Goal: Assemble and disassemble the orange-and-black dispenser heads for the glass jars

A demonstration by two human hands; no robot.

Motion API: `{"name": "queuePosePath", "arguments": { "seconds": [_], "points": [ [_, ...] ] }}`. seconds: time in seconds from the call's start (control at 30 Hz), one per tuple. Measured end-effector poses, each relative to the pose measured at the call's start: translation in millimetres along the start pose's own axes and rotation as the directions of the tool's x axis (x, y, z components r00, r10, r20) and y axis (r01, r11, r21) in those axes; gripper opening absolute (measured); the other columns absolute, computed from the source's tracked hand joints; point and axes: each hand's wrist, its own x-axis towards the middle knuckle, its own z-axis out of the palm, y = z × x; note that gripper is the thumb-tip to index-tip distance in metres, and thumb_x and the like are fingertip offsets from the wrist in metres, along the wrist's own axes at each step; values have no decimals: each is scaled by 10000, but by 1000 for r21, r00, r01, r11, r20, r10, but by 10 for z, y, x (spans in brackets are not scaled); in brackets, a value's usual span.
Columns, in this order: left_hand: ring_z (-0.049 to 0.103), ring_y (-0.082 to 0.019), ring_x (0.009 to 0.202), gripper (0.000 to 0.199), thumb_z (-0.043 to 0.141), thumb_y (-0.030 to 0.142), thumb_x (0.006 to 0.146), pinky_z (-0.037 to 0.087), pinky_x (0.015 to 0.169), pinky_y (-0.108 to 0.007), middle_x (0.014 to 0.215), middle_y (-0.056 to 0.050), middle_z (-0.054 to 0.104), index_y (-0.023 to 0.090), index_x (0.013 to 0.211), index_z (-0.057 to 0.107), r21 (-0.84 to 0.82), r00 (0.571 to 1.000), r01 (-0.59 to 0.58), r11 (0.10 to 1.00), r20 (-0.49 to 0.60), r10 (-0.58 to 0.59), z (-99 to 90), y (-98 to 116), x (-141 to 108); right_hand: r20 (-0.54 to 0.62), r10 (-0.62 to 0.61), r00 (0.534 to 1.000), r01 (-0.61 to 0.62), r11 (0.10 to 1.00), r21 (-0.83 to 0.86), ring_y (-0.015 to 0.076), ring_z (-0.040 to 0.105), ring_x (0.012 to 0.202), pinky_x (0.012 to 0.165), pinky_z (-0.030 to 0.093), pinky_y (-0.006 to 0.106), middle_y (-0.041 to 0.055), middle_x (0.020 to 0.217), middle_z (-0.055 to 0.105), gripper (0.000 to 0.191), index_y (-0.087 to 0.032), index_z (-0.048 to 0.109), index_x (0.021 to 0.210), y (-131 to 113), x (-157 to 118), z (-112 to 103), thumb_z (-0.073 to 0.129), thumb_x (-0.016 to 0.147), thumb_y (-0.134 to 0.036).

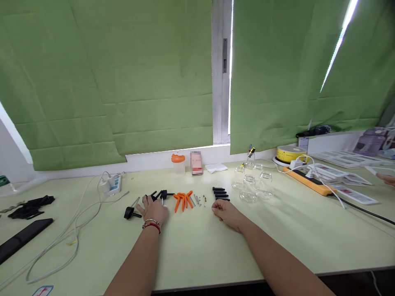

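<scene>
My left hand [154,209] lies on the table among black knobbed parts with metal stems, its fingers spread over them; any grip beneath the fingers is hidden. One such black part [128,212] lies just left of it, and another black part [164,194] lies beyond the thumb. To its right are several orange curved pieces [183,200], metal screws [196,200] and tiny brass-coloured bits [204,198]. My right hand [227,213] rests with fingers curled and nothing visible in them. Directly beyond it is a row of ribbed black cylinders [219,193].
Several clear glass jars [248,196] stand right of centre. Behind are an orange-lidded cup [178,163] and a pink box [196,163]. An orange power strip [308,181] with cables lies right; white cables [77,230] and a black phone-like slab [24,238] lie left. Another person's hand [385,179] shows far right.
</scene>
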Motion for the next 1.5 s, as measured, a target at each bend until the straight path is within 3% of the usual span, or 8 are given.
{"name": "queuePosePath", "arguments": {
  "seconds": [0.33,0.5,0.63,0.77,0.9,1.03,1.27,1.5],
  "points": [
    [259,-314,1309,289,370,253,833,166,998,-571,1350,-173,434,146,852,638,-91,972,-12,996,-234,-10,-134,21,-45,7,-15,1000,15,1000,-12,101,432,570,556,389,243,-21,690,492,144,-182,554,805,76,39,-2,556,764,-320],
    [400,-279,1201,224,396,233,841,197,1013,-468,1260,-136,519,183,738,590,-213,926,-244,946,-340,163,-341,105,-180,-63,-32,997,27,997,-73,103,460,577,590,406,261,-6,814,528,481,-224,426,1225,-22,-25,-4,560,782,-356],
    [464,-259,1131,176,429,198,813,179,1034,-455,1152,-98,591,209,708,570,-324,819,-573,753,-278,503,-451,274,-358,-87,-173,981,151,966,-210,90,447,589,631,416,274,28,1070,508,821,-333,152,1416,-188,-115,55,621,742,-359],
    [520,-240,1006,159,438,192,813,269,986,-449,1028,-73,629,218,729,570,-483,682,-703,521,-253,686,-500,476,-537,-19,-260,966,233,893,-385,127,461,635,653,391,286,31,1001,555,804,-334,192,1423,-250,-149,158,624,745,-336],
    [549,-218,860,154,513,262,799,425,813,-380,908,-75,617,204,659,538,-755,733,-552,354,-236,638,-447,550,-620,5,-280,960,256,870,-420,174,476,684,646,357,290,11,719,543,639,-248,258,1417,-181,-113,216,498,825,-280],
    [576,-231,857,242,626,406,739,460,792,-377,910,-94,615,170,786,594,-969,795,-205,141,-80,601,-368,489,-574,-11,-190,982,188,978,-91,140,489,635,614,376,261,-11,679,532,566,-213,338,1363,-77,-46,263,486,819,-266],
    [373,-333,1245,915,344,814,672,344,1002,-444,1414,-141,360,204,1351,390,-990,654,-91,-111,-143,743,-392,446,-566,156,-68,985,22,960,279,57,330,376,409,261,208,-36,633,576,527,-210,383,1290,-120,-52,392,504,790,-320],
    [401,-275,1238,504,492,511,813,302,1042,-435,1338,-107,466,221,1226,495,-953,706,-159,258,73,705,-365,582,-643,233,-159,959,136,984,111,78,383,431,456,319,214,-27,669,602,326,-231,476,1174,-196,-133,497,424,871,-340]
  ]
}}
